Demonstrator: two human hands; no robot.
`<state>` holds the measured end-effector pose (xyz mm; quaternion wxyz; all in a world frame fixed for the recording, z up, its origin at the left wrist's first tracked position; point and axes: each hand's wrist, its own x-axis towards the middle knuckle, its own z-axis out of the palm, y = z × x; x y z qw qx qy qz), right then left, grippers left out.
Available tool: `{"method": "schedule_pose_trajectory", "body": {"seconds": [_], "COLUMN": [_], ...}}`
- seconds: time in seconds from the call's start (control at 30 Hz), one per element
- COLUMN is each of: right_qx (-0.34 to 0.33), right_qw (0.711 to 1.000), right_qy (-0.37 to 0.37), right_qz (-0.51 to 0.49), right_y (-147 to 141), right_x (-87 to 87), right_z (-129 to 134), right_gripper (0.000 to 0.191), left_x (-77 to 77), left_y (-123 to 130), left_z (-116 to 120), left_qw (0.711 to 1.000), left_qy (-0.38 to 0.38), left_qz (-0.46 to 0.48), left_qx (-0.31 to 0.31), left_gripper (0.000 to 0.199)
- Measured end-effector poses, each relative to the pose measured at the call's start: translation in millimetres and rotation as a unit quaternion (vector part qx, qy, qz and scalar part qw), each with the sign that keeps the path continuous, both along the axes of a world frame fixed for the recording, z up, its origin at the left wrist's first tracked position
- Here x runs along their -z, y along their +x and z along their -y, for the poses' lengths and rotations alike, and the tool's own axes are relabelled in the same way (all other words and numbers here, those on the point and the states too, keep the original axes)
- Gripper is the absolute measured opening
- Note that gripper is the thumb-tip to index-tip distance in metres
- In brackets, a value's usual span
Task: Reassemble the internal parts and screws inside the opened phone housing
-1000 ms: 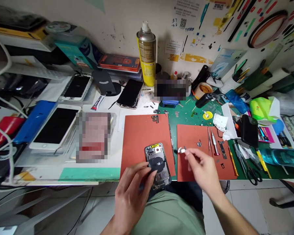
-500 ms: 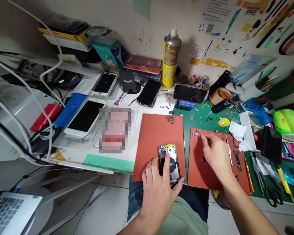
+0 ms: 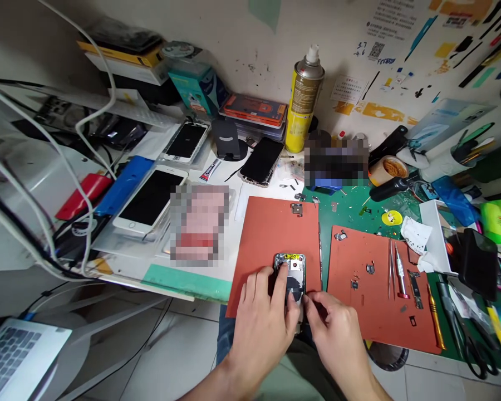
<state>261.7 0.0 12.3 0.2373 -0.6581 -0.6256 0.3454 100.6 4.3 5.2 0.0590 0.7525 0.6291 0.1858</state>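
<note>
1. At the near edge of the left mat (image 3: 275,228), here lies the phone (image 3: 296,275), opened up, inner parts showing, with a yellow strip across its far end and a dark round patch lower down.
2. The left hand (image 3: 262,303) is right on it: index finger laid over the upper part, thumb across the lower part, the grip holding the phone between fingers and thumb.
3. And the right hand (image 3: 338,326) is in close, too, thumb and fingertips drawn near each other at the phone's right edge; whether that grip pinches anything, I cannot tell, it's too small to see.
4. Over to the right mat (image 3: 344,267), where a small silver part (image 3: 340,236) sits in the far left corner and more small pieces lie scattered.
5. Tweezers (image 3: 391,270) lie there beside a silver screwdriver (image 3: 401,273), with a gold screwdriver (image 3: 436,317) along the right edge and scissors (image 3: 478,356) beyond, on the green part of the counter (image 3: 329,220).
6. Up at the back stands a spray can (image 3: 304,106), upright, a black phone (image 3: 262,161) lying near its foot.
</note>
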Motion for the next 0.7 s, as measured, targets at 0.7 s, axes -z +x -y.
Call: {"method": "schedule_pose_trajectory", "body": {"seconds": [0.7], "right_qx": [0.017], "right_qw": [0.998], "right_qy": [0.039], "right_qz": [-0.044], "right_y": [-7.9], "right_x": [-1.6], "right_z": [20.0], "right_gripper": [0.025], "left_x": [2.4], "left_y": [-3.8], "left_z": [-12.2], "left_qw": [0.999], "left_qy": [0.018], "left_qz": [-0.038], "left_qx": [0.013], "left_gripper": [0.043]}}
